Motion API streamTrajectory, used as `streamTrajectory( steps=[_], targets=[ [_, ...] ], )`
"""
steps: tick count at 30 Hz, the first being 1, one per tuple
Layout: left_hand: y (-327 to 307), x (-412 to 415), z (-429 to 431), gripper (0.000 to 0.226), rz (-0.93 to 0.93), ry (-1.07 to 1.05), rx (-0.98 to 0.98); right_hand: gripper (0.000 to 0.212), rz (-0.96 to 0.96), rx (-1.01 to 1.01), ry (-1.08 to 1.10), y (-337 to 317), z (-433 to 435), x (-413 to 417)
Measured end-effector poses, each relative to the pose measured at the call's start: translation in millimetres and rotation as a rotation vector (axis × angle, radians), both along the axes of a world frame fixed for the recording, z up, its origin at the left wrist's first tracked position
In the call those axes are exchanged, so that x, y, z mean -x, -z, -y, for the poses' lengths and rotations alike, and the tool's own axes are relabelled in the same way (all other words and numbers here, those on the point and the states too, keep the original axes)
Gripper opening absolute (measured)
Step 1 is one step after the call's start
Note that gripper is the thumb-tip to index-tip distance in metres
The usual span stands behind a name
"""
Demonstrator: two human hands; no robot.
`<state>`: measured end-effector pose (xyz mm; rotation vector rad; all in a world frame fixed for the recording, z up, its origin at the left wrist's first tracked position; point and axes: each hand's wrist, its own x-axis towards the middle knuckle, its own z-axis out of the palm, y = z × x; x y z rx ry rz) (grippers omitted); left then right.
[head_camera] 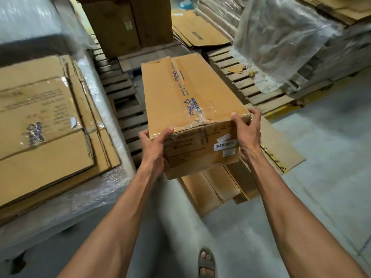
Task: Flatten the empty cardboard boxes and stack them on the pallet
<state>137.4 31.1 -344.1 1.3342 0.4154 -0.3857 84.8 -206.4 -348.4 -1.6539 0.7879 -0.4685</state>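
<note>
Cardboard, taped shut: the box (192,109) is carried lengthwise above the floor. The left hand (155,145) and right hand (248,133) clamp its near corners, likely for balance. Flattened boxes (46,125) already lie stacked to the left.

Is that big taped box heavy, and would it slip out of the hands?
Probably light: both hands, left and right, hold the taped cardboard box up by one end only. It looks stiff, keeping its shape. The shiny tape under the fingertips might feel slippery.
</note>
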Motion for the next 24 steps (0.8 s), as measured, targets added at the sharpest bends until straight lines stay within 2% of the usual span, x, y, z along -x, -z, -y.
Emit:
streamTrajectory(
  steps=[8, 12, 18, 21, 24],
  targets=[
    [-186.0, -21.8, -104.6, 0.07, 0.314, 0.041, 0.069, 0.052, 0.257, 0.089, 0.018, -194.6, -104.3, -3.6],
    [-260.5, -17.3, -194.2, 0.074, 0.469, 0.019, 0.076, 0.054, 0.414, 0.087, -0.02, -260.4, -189.3, -5.4],
    [-316.2, 16.6, -369.4, 0.071, 0.582, -0.127, 0.028, 0.047, 0.537, -0.054, -0.169, -296.2, -358.2, -9.0],
    [-313.1, 40.8, -451.0, 0.075, 0.595, -0.208, -0.026, 0.047, 0.565, -0.094, -0.273, -289.8, -435.7, -9.6],
    [-300.5, 62.5, -509.8, 0.077, 0.564, -0.269, -0.059, 0.041, 0.51, -0.085, -0.35, -275.6, -493.7, -5.5]
  ],
)
